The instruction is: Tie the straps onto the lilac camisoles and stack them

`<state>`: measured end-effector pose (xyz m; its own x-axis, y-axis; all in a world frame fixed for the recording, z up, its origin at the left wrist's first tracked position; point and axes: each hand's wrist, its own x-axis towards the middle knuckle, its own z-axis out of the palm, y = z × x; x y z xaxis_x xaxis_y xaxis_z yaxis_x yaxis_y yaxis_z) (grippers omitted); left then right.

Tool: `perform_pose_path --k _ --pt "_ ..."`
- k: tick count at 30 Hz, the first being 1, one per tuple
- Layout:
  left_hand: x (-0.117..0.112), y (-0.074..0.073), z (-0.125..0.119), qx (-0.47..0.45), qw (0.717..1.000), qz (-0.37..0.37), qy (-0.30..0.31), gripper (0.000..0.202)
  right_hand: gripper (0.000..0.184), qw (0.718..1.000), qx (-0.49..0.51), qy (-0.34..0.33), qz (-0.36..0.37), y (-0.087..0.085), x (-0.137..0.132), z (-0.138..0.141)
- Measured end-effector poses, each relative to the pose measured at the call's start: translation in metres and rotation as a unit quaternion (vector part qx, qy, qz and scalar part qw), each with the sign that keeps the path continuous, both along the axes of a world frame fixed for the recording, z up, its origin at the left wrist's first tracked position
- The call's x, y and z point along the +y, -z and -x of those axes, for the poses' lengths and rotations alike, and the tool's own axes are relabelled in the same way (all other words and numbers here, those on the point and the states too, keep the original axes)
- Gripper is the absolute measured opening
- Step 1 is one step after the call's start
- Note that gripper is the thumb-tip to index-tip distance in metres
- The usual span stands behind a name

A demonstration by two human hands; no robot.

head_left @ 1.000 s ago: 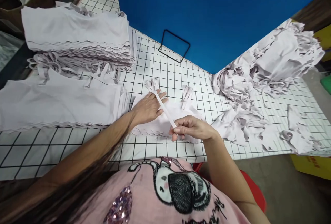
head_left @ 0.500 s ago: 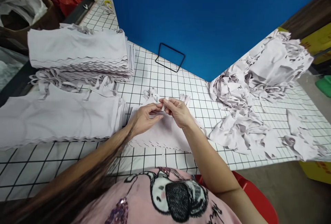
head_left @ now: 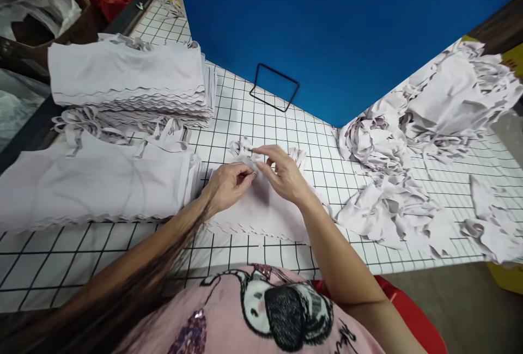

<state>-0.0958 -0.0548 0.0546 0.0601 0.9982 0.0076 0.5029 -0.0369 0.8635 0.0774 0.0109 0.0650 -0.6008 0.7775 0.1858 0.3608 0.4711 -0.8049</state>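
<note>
Near edge: I see the checked table [head_left: 229, 256] end at lower centre, just beyond the pink shirt [head_left: 229, 310]; little room there.
Left hand [head_left: 229, 184]: centre; thumb and fingertips meet. I cannot tell whether cloth is pinched.
Right hand [head_left: 284, 177]: released; thumb and forefinger apart.
White garment [head_left: 265, 218]: centre, beneath both hands.
Strap loops [head_left: 244, 146]: I would keep these flat and untwisted.
Side limits: folded stack [head_left: 110, 185], left; cloth heap [head_left: 394, 209], right.
Open room: bare grid towards the black frame [head_left: 267, 102], upper centre.
</note>
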Motion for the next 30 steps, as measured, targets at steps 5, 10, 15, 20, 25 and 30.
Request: perform_pose_path --k 5,10,15,20,25,30 --pt "0.002 0.001 0.005 0.071 0.997 -0.034 0.012 0.02 0.019 0.993 -0.038 -0.095 0.064 -0.003 0.002 0.003" --pt "0.005 0.007 0.012 0.151 0.986 -0.069 0.035 0.016 0.015 0.996 -0.036 -0.041 0.073 0.009 0.007 0.0" --pt "0.006 0.012 0.019 0.247 0.967 -0.03 0.057 0.021 0.016 0.993 -0.028 -0.013 0.118 0.023 0.006 -0.002" --pt "0.006 0.013 0.018 0.213 0.976 -0.01 0.044 0.016 0.017 0.988 0.005 0.006 0.154 0.031 0.003 0.002" --pt "0.008 0.015 0.013 0.19 0.982 -0.002 0.025 0.014 0.014 0.995 0.019 -0.007 0.102 0.035 -0.002 0.009" --pt "0.008 0.02 0.011 0.174 0.985 -0.001 0.008 0.011 0.011 0.998 0.01 -0.014 0.066 0.037 -0.004 0.01"
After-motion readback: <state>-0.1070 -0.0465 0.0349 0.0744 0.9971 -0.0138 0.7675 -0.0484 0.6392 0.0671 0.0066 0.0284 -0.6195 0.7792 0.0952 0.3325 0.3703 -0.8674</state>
